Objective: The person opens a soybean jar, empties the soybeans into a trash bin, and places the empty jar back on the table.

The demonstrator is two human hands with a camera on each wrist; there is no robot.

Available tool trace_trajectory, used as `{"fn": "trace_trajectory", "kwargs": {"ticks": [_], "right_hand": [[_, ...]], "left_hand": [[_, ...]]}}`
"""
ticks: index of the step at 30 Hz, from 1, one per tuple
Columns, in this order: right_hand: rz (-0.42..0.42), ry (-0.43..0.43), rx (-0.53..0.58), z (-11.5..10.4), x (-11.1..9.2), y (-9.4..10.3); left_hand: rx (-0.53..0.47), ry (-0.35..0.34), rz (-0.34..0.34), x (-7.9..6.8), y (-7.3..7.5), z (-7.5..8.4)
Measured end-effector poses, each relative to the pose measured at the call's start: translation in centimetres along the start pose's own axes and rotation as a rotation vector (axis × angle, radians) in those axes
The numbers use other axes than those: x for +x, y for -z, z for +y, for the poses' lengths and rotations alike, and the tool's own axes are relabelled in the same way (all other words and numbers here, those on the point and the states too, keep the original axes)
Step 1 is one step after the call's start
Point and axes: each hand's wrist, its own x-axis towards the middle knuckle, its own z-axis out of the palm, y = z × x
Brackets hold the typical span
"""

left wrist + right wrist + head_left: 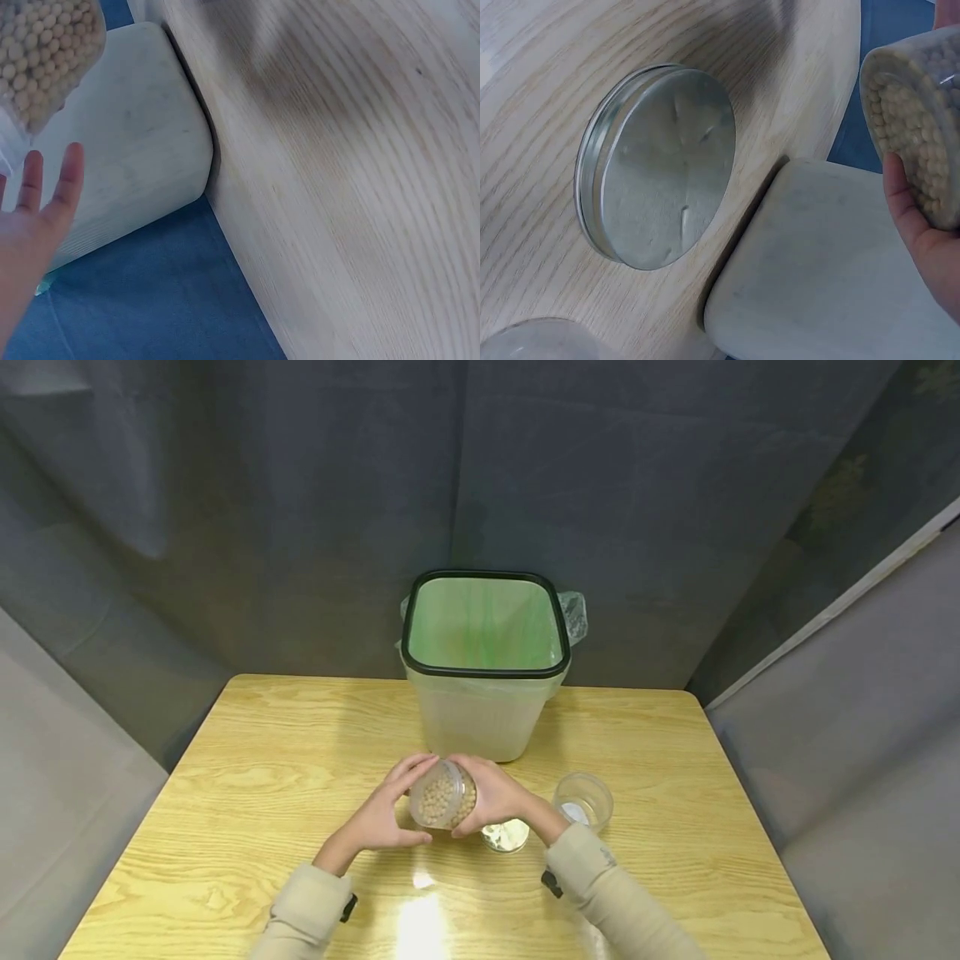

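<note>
A clear plastic jar of pale round beans (462,797) lies tipped on its side between my two hands. My right hand (491,795) grips it around its base end, with the thumb across the front side. My left hand (384,810) spreads its thumb and fingers about the translucent round end that faces left. In the left wrist view, the extended fingers (69,180) reach up beside that end, under the beans in the jar (52,49). From the right wrist, the base of the jar (907,135) shows with beans pressed against it.
A round silver metal lid (506,836) rests on the wooden table (262,793) beneath my right forearm. To its right stands a clear plastic container (592,789). A white bin (480,714) with a black rim and a green liner stands behind the hands.
</note>
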Motion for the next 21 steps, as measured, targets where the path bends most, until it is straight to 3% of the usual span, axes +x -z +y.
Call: {"fn": "trace_trajectory", "kwargs": {"ticks": [3,12,15,18,21], "right_hand": [[-0.013,0.011,0.002,0.0,-0.1,0.1],[0.02,0.016,-0.012,0.4,-0.2,-0.2],[0.027,0.015,-0.014,0.5,-0.2,-0.2],[0.022,0.009,-0.018,0.6,-0.3,-0.2],[0.01,0.004,-0.021,0.6,-0.3,-0.1]], "left_hand": [[0.042,0.028,0.02,0.0,-0.1,0.1],[0.231,0.256,0.127,0.4,-0.9,1.0],[0.18,0.208,0.081,0.3,-0.7,0.9],[0.123,0.105,-0.004,0.2,-0.3,0.6],[0.162,0.024,-0.053,0.2,0.0,0.5]]}}
